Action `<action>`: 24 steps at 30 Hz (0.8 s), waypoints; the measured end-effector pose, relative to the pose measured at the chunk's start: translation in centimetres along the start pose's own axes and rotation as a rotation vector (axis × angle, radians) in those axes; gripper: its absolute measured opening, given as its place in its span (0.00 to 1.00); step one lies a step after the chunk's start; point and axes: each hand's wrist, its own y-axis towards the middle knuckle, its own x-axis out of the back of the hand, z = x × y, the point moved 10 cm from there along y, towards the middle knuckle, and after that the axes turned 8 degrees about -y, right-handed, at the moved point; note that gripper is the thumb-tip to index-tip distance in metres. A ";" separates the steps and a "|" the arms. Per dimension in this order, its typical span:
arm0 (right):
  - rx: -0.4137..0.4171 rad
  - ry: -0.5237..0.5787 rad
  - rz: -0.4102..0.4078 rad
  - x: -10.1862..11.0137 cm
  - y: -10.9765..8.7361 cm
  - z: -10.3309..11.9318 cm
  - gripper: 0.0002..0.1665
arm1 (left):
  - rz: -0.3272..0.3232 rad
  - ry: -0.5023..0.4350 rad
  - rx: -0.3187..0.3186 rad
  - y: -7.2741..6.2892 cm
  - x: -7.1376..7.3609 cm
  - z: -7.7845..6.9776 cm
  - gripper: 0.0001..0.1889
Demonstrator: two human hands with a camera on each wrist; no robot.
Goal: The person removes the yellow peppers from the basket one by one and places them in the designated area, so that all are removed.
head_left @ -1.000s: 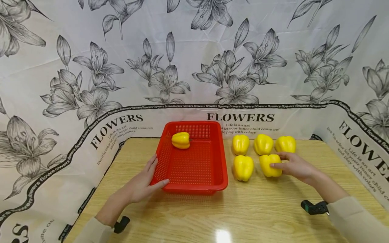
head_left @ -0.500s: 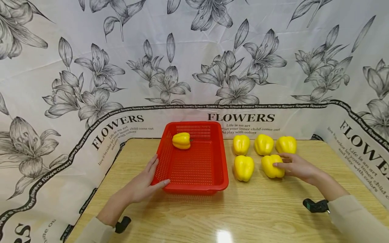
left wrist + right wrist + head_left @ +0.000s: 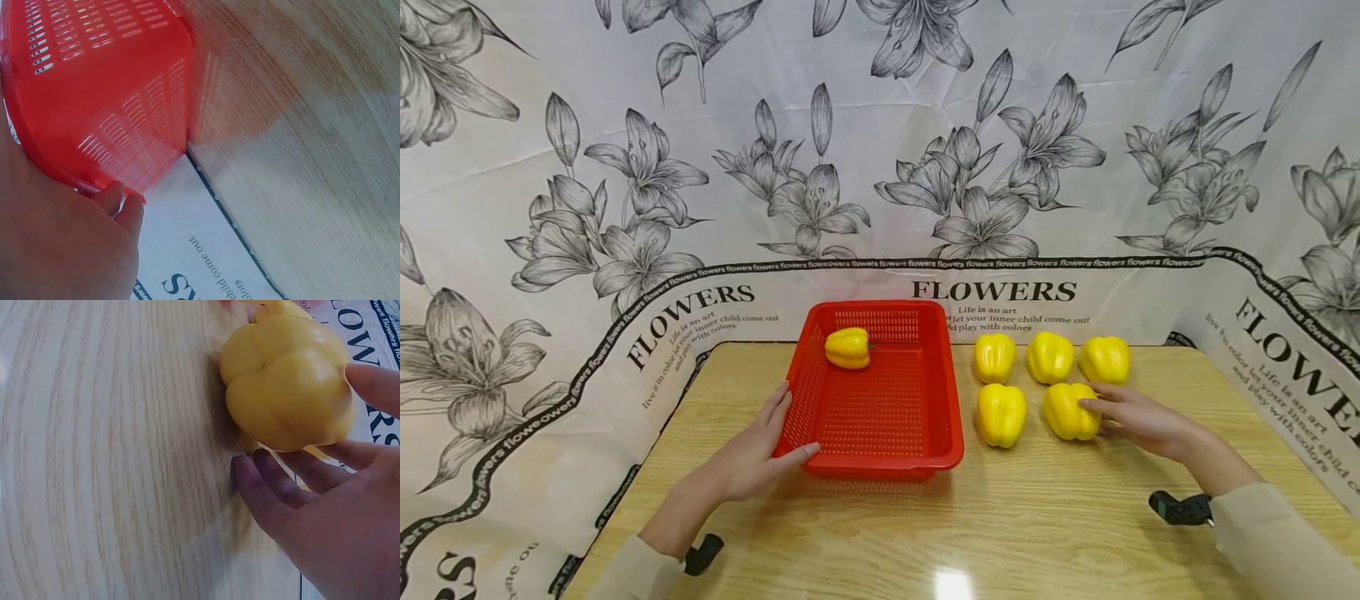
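Note:
In the head view, a red plastic basket (image 3: 872, 458) stands left of centre, with one yellow bell pepper (image 3: 847, 347) lying inside. My left hand (image 3: 748, 458) rests against its near left corner, fingers along the side rim and thumb at the front rim. The left wrist view has two fingertips at the basket rim (image 3: 75, 182). My right hand (image 3: 1150, 421) is on the right side of another yellow bell pepper (image 3: 1070, 412), which sits on the table. Up close, the thumb touches that pepper (image 3: 294, 381) while the other fingers extend loosely below it.
Several more yellow bell peppers stand between basket and right hand: a front-row pepper (image 3: 1002, 415) and back-row peppers, including the left one (image 3: 995, 358) and right one (image 3: 1105, 359). A flower-print cloth (image 3: 842, 208) hangs behind the wooden table (image 3: 880, 542).
The front right pepper has shifted slightly right and turned. My right hand has moved a little to the right and its fingers have loosened from it. The left hand stays put.

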 end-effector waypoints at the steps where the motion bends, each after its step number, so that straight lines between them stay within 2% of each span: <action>1: 0.002 -0.004 0.002 0.1 0.0 0.0 0.48 | 0.001 -0.002 0.000 0.0 0.0 0.0 0.58; 8: 0.024 -0.062 -0.035 1.3 -0.4 0.1 0.43 | 0.002 -0.011 0.023 0.0 -0.1 0.2 0.59; 14: 0.039 -0.099 -0.058 2.2 -1.6 0.6 0.42 | 0.000 -0.017 0.011 0.1 0.0 0.2 0.58; 24: 0.138 -0.194 -0.102 3.0 -3.6 3.9 0.38 | -0.005 -0.001 -0.011 -0.1 0.1 -0.1 0.57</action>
